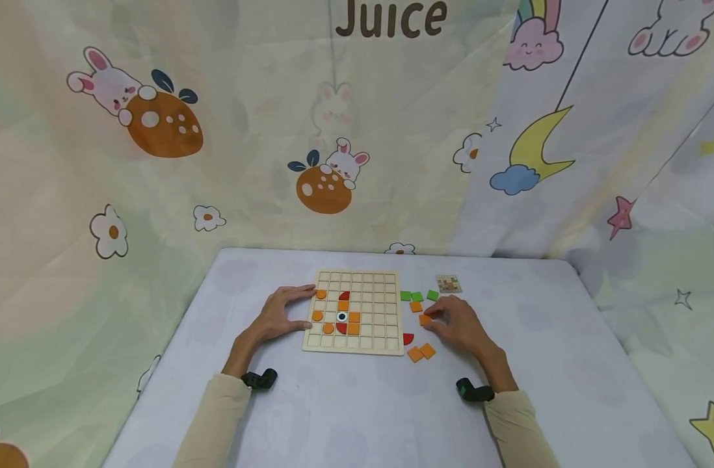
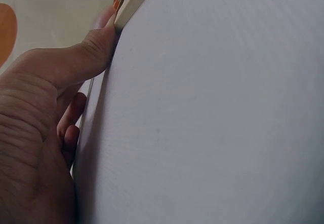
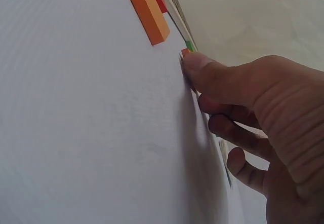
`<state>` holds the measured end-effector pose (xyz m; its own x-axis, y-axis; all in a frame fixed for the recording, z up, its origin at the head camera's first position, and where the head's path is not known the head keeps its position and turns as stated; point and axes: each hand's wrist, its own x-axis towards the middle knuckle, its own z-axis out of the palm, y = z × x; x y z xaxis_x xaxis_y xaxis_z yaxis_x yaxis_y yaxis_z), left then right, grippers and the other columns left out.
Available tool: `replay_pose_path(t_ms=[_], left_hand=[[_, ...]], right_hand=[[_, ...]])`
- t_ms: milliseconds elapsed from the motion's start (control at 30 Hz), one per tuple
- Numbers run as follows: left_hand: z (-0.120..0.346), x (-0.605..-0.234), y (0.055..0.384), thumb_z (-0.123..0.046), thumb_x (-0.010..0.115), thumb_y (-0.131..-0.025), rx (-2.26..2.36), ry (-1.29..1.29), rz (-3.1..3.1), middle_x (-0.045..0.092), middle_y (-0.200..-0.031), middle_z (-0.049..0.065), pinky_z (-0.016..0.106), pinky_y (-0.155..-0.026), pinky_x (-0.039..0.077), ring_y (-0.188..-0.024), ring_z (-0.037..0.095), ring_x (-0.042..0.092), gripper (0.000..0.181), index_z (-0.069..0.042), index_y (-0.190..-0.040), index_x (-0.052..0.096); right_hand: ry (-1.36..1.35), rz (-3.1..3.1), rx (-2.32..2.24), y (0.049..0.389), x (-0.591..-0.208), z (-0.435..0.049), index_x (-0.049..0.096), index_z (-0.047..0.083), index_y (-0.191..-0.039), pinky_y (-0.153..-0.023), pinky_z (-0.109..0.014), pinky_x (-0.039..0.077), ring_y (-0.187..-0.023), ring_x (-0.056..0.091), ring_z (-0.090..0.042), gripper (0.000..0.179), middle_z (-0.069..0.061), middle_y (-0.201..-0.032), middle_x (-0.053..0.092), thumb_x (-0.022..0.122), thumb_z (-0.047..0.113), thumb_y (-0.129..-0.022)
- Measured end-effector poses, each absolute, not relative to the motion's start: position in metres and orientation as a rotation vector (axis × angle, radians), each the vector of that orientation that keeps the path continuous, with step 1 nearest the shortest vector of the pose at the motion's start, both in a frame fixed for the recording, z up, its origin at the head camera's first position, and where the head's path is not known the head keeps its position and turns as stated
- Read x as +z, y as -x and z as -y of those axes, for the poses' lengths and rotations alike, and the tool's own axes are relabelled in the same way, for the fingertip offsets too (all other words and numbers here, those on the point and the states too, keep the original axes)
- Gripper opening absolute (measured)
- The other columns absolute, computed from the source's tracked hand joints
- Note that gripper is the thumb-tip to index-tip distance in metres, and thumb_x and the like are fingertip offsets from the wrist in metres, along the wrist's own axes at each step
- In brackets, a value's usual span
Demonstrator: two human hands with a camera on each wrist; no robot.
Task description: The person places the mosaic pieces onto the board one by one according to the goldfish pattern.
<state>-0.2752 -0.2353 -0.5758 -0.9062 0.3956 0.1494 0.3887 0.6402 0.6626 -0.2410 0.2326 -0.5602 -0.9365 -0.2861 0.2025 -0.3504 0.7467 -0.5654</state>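
A pale wooden grid board (image 1: 380,312) lies on the table. My left hand (image 1: 275,316) rests at its left edge, thumb and fingertips spread along the rim; the left wrist view shows the thumb (image 2: 98,44) against the board's side. On the grid are orange discs (image 1: 317,316), orange square tiles (image 1: 354,317), red quarter-round tiles (image 1: 344,296) and a white tile with a black-and-white eye (image 1: 342,317). Right of the board, my right hand (image 1: 463,325) pinches an orange square tile (image 1: 424,320) between thumb and finger, low over the table; the hand partly hides it.
Loose beside the board's right edge lie green tiles (image 1: 417,297), an orange tile (image 1: 415,306), a red quarter-round tile (image 1: 408,338) and two orange tiles (image 1: 428,351) near the front. A small picture card (image 1: 449,283) lies behind the right hand. A printed curtain hangs behind the table.
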Motion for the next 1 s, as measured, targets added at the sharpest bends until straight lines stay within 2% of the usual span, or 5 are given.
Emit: replay_pose_path(t_ms=[100,333,567,800,1000], left_hand=[[0.236,-0.576,0.274,-0.035,0.096,-0.081,1.151,-0.685,-2.833,0.056,-0.167,0.009,0.075,-0.122,0.031,-0.149,0.043,0.049,0.082,-0.014,-0.154,0.064],[0.236,-0.577,0.275,-0.035,0.096,-0.081,1.141,-0.69,-2.847,0.056,-0.167,0.008,0.074,-0.122,0.032,-0.149,0.042,0.05,0.081,-0.015,-0.153,0.064],[0.236,-0.578,0.277,-0.038,0.095,-0.082,1.124,-0.706,-2.854,0.056,-0.167,0.008,0.074,-0.121,0.033,-0.149,0.041,0.05,0.081,-0.015,-0.154,0.064],[0.236,-0.577,0.276,-0.038,0.095,-0.082,1.143,-0.709,-2.843,0.056,-0.167,0.007,0.074,-0.122,0.033,-0.149,0.042,0.05,0.081,-0.015,-0.153,0.065],[0.236,-0.579,0.277,-0.039,0.095,-0.082,1.129,-0.696,-2.849,0.056,-0.167,0.007,0.075,-0.122,0.032,-0.15,0.041,0.049,0.081,-0.017,-0.154,0.064]], right_hand=[[-0.505,2.836,0.946,0.242,-0.56,-0.231,0.085,0.013,-0.106,-0.099,-0.049,0.055,-0.1,0.068,-0.021,0.022,0.003,-0.097,0.08,0.094,0.017,-0.086],[-0.443,2.83,0.966,0.245,-0.554,-0.227,0.087,0.012,-0.102,-0.079,-0.034,0.051,-0.087,0.062,-0.016,0.021,0.004,-0.089,0.079,0.094,0.022,-0.085],[-0.439,2.817,0.984,0.243,-0.556,-0.221,0.086,0.009,-0.106,-0.079,-0.031,0.051,-0.085,0.06,-0.013,0.026,0.004,-0.088,0.078,0.095,0.023,-0.085],[-0.52,2.755,0.983,0.247,-0.555,-0.208,0.086,0.008,-0.104,-0.078,-0.031,0.05,-0.084,0.06,-0.015,0.027,0.006,-0.085,0.076,0.096,0.023,-0.084],[-0.566,2.746,0.997,0.255,-0.555,-0.196,0.087,0.01,-0.102,-0.078,-0.03,0.053,-0.083,0.061,-0.011,0.024,0.007,-0.084,0.077,0.097,0.021,-0.083]])
